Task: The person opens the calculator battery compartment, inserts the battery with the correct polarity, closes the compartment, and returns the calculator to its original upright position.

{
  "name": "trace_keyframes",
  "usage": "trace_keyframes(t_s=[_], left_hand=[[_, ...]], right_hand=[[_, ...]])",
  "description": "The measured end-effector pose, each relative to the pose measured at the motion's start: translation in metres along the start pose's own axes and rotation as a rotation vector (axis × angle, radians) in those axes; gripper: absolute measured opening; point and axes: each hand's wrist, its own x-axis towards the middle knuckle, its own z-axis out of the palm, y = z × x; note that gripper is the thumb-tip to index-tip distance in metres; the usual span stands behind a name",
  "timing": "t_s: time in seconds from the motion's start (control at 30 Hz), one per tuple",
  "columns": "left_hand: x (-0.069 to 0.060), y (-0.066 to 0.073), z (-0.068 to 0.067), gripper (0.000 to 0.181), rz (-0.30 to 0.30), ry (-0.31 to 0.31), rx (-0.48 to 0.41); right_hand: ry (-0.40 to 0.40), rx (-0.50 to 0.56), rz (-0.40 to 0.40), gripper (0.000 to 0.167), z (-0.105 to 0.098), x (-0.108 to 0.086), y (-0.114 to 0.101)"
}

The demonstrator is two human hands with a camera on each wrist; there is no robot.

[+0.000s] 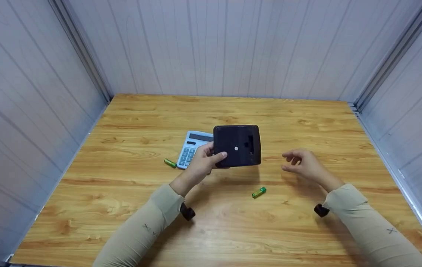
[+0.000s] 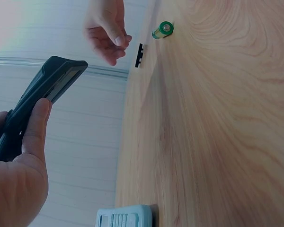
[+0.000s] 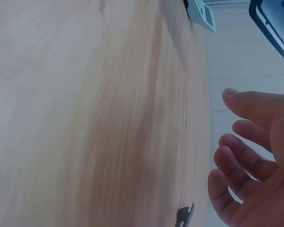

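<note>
My left hand (image 1: 199,163) grips a black calculator (image 1: 237,141) in the air by its left edge, thumb on the back, which faces up. A narrow slot (image 1: 251,144) lies open near its right side. To the right, my right hand (image 1: 303,165) hovers above the table with fingers loosely curled, holding nothing. A green battery (image 1: 259,192) lies on the table between the hands. In the left wrist view a small black notched piece (image 2: 139,55) lies below my right hand; the right wrist view shows this black piece (image 3: 183,216) too.
A light blue calculator (image 1: 187,154) lies behind my left hand, partly hidden by it and the black one. Another green battery (image 1: 170,163) is beside its lower left corner. Pale panel walls (image 1: 211,48) enclose the wooden table (image 1: 121,200) at the back and sides.
</note>
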Motion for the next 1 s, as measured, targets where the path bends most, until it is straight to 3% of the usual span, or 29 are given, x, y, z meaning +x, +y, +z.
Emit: trace_keyframes(t_s=[1.0], left_hand=[[-0.001, 0.001, -0.003, 0.036, -0.019, 0.012, 0.003]], right_hand=[[-0.127, -0.051, -0.054, 0.045, 0.019, -0.007, -0.01]])
